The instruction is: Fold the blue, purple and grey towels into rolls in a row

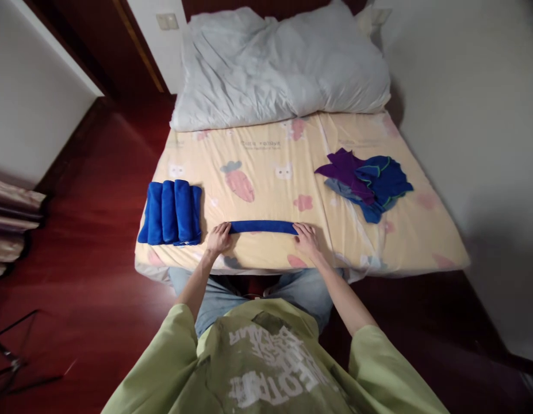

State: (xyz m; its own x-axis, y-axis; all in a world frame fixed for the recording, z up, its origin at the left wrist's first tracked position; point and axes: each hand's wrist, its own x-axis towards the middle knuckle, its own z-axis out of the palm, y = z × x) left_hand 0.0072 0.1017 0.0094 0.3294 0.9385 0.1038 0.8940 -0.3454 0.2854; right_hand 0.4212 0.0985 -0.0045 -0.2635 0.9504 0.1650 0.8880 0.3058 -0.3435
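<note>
A blue towel point(263, 226), folded into a long narrow strip, lies flat on the bed sheet point(257, 184) near the front edge. My left hand point(218, 237) closes over its left end, and my right hand point(307, 238) closes over its right end. The fingers curl down at both ends, hiding the tips of the strip. To the left of my left hand sits a group of rolled blue towels point(176, 211), several of them packed side by side. A loose pile of blue and purple cloths point(378, 184) lies crumpled off to the right.
A grey-white quilt point(283, 69) is bunched across the far end of the bed. A wall point(477, 115) stands on the right. Dark red floor point(89, 230) runs along the left, with a thin black stand point(16, 362) at the lower left and a striped curtain point(11, 224).
</note>
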